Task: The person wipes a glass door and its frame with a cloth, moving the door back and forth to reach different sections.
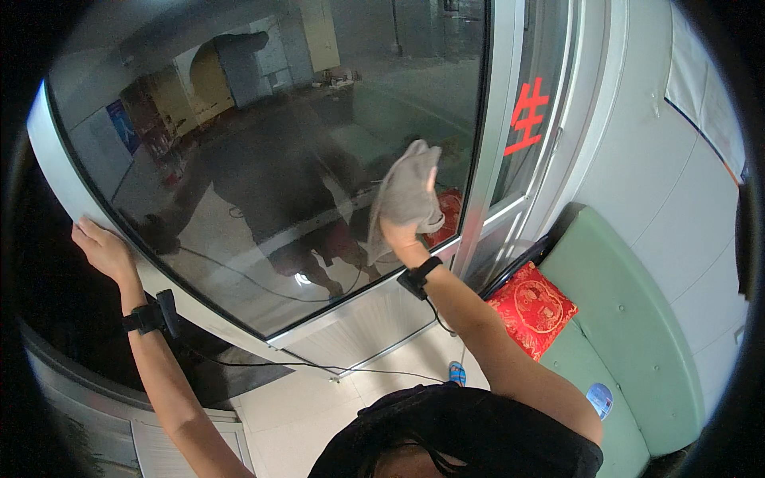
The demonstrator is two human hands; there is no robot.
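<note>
A glass door (287,149) with a silver metal frame (69,158) stands before me, swung over the tiled floor. At the frame's left edge is my left hand (106,250), its fingers curled around the metal. My right hand (405,239) holds a grey cloth (409,185) spread against the lower right of the pane, and the cloth hides most of the fingers. Dark reflections of the room and of my body show in the glass. Each wrist carries a black strap with a small device, the left one (146,318) and the right one (420,278).
A green padded bench (621,299) stands to the right, with a red patterned cushion (534,309) and a round printed hand fan or card (599,400) on it. Black cable (334,368) hangs across below the door. Red writing (527,116) marks the side glass panel.
</note>
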